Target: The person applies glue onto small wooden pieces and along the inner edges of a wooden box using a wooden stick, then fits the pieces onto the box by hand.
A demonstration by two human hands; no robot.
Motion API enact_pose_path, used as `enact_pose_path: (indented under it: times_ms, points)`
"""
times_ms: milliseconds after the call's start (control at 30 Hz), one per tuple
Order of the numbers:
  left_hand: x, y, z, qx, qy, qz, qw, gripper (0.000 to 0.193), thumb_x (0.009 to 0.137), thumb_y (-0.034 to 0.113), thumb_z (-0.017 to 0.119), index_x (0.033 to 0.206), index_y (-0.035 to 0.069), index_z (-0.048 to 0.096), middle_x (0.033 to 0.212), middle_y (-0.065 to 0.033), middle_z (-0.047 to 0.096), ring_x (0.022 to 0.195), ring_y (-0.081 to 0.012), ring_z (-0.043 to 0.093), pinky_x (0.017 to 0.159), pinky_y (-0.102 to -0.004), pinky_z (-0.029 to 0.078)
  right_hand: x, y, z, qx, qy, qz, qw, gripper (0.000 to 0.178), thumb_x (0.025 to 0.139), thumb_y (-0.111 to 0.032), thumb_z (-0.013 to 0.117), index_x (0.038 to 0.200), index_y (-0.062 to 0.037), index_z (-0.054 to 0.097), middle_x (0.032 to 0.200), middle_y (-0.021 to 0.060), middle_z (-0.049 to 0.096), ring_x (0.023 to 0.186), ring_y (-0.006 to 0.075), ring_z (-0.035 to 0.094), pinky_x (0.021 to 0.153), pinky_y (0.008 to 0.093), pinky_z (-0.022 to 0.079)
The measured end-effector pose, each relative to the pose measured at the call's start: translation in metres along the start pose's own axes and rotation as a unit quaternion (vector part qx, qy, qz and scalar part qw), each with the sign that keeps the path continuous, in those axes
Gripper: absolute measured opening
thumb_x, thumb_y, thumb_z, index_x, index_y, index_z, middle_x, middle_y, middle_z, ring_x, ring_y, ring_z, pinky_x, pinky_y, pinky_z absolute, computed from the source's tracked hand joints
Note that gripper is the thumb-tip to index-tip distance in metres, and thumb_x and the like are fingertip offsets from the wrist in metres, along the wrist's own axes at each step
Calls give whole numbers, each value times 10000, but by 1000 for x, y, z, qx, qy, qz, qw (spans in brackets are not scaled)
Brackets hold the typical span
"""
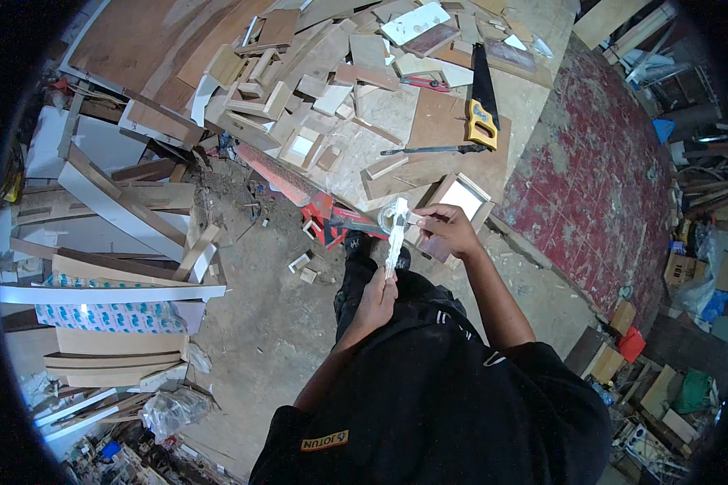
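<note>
My left hand [375,304] is closed around the lower end of a narrow, white, crumpled-looking strip [395,246] held upright in front of my body. Behind its upper part shows a pale, see-through ring [386,216] that looks like a roll of clear tape. Fingers of my right hand [451,229] pinch at the ring's right side, by the top of the strip. Exactly what lies between these fingertips is partly hidden. Just beyond my right hand, a small wooden box frame [479,196] with a white panel sits at the workbench's near edge.
On the wooden workbench [453,162] lie a handsaw with a yellow handle [482,125], a dark rod [433,150], red-handled pliers [425,83] and many wood offcuts. Curved boards [121,202] are stacked at left. A red sawhorse-like stand [323,220] stands below the bench.
</note>
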State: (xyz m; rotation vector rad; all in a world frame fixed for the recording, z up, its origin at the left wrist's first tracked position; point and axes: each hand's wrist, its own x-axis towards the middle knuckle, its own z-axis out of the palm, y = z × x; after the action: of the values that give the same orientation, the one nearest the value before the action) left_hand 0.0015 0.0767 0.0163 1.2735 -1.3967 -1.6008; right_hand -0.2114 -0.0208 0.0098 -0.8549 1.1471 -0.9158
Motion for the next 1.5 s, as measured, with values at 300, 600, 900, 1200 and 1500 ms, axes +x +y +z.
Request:
enact_pose_path:
  times_ms: [300,600,900,1200,1500]
  points:
    - [-2,-11,0,-184,-50,-74,979,117,953,126,362,930,32,428,662,33,364,546,-46,341,484,-207,306,0,-6,-3,-29,-19,7,999,199,798,-43,659,988,17,656,739,26,629,621,77,551,581,213,454]
    - [-3,3,7,-322,-98,-134,932,121,935,154,362,874,71,426,651,43,363,522,-31,333,454,-184,272,7,17,-4,-21,2,55,998,151,826,-76,634,939,22,654,729,30,633,579,81,554,547,216,456]
    - [8,-8,-7,-331,16,-168,929,206,891,202,406,718,91,386,573,20,361,465,-66,346,420,-208,263,-1,13,-15,130,45,102,985,148,860,-98,594,943,22,619,758,71,639,595,126,592,568,255,509]
    - [17,-10,-12,-427,-9,-228,875,207,910,225,429,729,135,382,564,51,327,425,-42,305,384,-190,236,-18,14,17,55,57,-40,996,248,838,-50,610,1066,33,554,842,53,626,707,97,601,629,235,512]
    - [25,14,1,-313,54,-219,923,249,957,318,404,787,137,390,589,55,331,434,-33,315,388,-177,245,-50,20,64,-159,46,-66,984,373,858,5,567,1228,-25,531,948,34,597,840,80,564,760,210,478]
